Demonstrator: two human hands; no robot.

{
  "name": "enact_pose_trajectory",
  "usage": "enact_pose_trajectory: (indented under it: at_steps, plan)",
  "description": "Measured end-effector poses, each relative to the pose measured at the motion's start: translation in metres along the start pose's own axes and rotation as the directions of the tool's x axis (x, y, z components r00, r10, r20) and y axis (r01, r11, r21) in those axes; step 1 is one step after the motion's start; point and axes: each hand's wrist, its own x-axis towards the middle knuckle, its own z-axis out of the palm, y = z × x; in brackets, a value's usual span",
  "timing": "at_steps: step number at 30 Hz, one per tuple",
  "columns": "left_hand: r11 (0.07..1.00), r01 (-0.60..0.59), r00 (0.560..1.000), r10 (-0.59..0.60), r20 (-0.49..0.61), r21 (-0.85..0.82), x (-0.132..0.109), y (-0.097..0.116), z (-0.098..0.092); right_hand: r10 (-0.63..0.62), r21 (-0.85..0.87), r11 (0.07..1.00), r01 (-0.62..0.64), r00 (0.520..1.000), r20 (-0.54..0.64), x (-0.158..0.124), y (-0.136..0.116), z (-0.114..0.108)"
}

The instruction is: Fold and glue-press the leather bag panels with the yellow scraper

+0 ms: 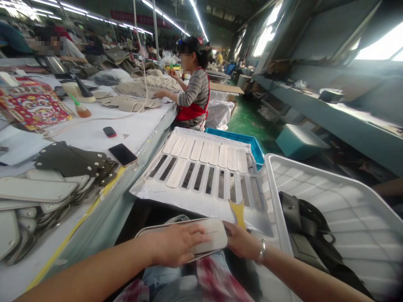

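Got a flat grey panel (214,235) with rounded corners lying across the lap, bottom centre of the frame, just below the white slotted rack (157,191). Pinning it down with the left hand (174,245), grip spread, palm and fingers flat on the top face. Pinching the right short end with the right hand (241,242), grip closed on the edge. Looks like a yellow scraper (238,212) poking up from behind that same hand too, though hard to tell whether it's actually held.

Guessing light and thin, stiff enough to hold its shape over the knees, yet probably bendy if grabbed by one corner. Smooth face, so likely a bit slippery and easy to mark. Best taken at both short ends or along the edges, not by the middle.

Plenty more of the same shape in a stack (34,191) on the table (94,134) at lower left, near a dark phone (122,154). Off to the lower right, a white tray (346,197) with dark bags (302,226) in it.
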Motion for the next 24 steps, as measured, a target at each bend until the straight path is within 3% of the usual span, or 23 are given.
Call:
enact_pose_trajectory:
  at_steps: [6, 9, 15, 18, 21, 24]
  plan:
    - [1.0, 0.017, 1.0, -0.017, 0.005, 0.007, 0.001, 0.0, 0.012, -0.001, 0.009, 1.0, 0.002, 0.998, -0.068, 0.002, 0.013, -0.003]
    - [0.995, 0.091, 0.996, -0.091, -0.007, 0.035, 0.001, 0.006, 0.018, 0.034, 0.017, 0.999, -0.033, 0.996, -0.083, 0.003, 0.018, -0.005]
    - [0.946, 0.148, 0.981, -0.177, 0.077, 0.29, 0.007, 0.023, 0.03, -0.084, -0.097, 0.993, 0.064, 0.972, -0.221, 0.001, 0.016, 0.002]
    - [0.929, 0.181, 0.976, -0.211, 0.061, 0.323, 0.009, 0.029, 0.035, -0.03, -0.139, 0.99, 0.002, 0.98, -0.199, -0.005, 0.01, 0.001]
    - [0.93, 0.19, 0.978, -0.207, 0.019, 0.315, 0.008, 0.032, 0.038, 0.001, 0.076, 0.997, 0.009, 0.992, -0.129, -0.01, 0.008, -0.009]
    - [0.941, 0.182, 0.98, -0.197, 0.024, 0.287, 0.006, 0.029, 0.038, -0.009, 0.467, 0.88, 0.083, 0.987, -0.159, -0.001, 0.023, -0.024]
